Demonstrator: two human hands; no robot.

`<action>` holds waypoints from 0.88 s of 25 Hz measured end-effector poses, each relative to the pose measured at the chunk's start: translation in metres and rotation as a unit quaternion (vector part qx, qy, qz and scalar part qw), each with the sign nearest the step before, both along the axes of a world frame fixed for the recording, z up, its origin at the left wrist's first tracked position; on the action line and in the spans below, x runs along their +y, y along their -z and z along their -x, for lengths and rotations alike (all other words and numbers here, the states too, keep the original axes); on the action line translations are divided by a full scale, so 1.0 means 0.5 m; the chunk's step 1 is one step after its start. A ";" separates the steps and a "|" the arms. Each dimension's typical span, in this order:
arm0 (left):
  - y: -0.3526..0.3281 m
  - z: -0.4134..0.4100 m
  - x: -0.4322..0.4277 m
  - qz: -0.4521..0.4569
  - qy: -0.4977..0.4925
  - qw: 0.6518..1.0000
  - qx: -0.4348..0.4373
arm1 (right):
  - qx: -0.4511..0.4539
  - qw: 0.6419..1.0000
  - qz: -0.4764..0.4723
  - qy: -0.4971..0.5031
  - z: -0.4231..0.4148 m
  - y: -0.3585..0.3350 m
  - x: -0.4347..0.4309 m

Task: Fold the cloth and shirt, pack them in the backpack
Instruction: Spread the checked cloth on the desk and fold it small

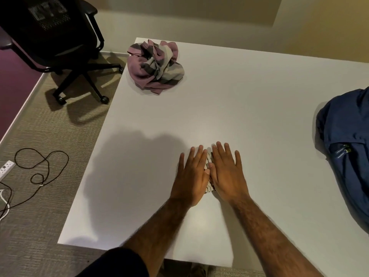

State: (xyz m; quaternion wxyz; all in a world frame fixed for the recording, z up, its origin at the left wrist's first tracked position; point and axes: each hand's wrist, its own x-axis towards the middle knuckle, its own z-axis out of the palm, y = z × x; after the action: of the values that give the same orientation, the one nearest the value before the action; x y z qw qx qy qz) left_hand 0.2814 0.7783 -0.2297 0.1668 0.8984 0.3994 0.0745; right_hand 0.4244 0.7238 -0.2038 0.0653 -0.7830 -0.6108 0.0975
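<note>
A crumpled shirt [156, 66] with mauve, grey and cream stripes lies in a heap at the far left corner of the white table [249, 100]. My left hand [192, 174] and my right hand [227, 172] rest flat side by side near the table's front, fingers spread, palms down. Both press on a small cloth [208, 162] with a dark pattern on white; only a narrow strip of it shows between the hands. A blue backpack [347, 148] lies at the table's right edge, partly out of frame.
A black office chair [60, 37] stands on the carpet beyond the table's left corner. A black cable [40, 170] loops across the floor at left, near a white power strip [6, 168]. My shadow falls on the table left of my hands.
</note>
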 end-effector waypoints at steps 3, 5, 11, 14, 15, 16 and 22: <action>0.040 0.019 -0.007 -0.035 0.000 0.997 0.068 | -0.027 0.998 0.062 -0.016 -0.005 0.034 -0.010; 0.043 0.018 -0.005 -0.045 0.010 0.995 0.089 | -0.032 0.997 0.067 -0.023 -0.002 0.047 -0.013; 0.047 0.016 -0.008 -0.058 0.010 0.992 0.115 | -0.044 0.995 0.082 -0.036 -0.014 0.060 -0.013; 0.043 0.008 -0.008 -0.057 0.003 0.990 0.130 | -0.046 0.993 0.102 -0.048 -0.019 0.062 -0.009; 0.042 0.006 -0.009 -0.057 0.004 0.989 0.135 | -0.045 0.993 0.104 -0.045 -0.019 0.061 -0.009; 0.040 0.007 -0.010 -0.058 0.004 0.988 0.140 | -0.046 0.993 0.104 -0.043 -0.018 0.059 -0.010; 0.028 0.007 -0.008 -0.051 0.003 0.987 0.149 | -0.048 0.990 0.122 -0.043 -0.014 0.048 -0.006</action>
State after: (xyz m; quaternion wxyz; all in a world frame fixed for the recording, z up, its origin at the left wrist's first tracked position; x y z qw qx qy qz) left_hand 0.2779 0.7744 -0.2438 0.0596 0.9081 0.4125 -0.0407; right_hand 0.4312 0.7207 -0.2281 -0.0641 -0.7617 -0.6302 0.1361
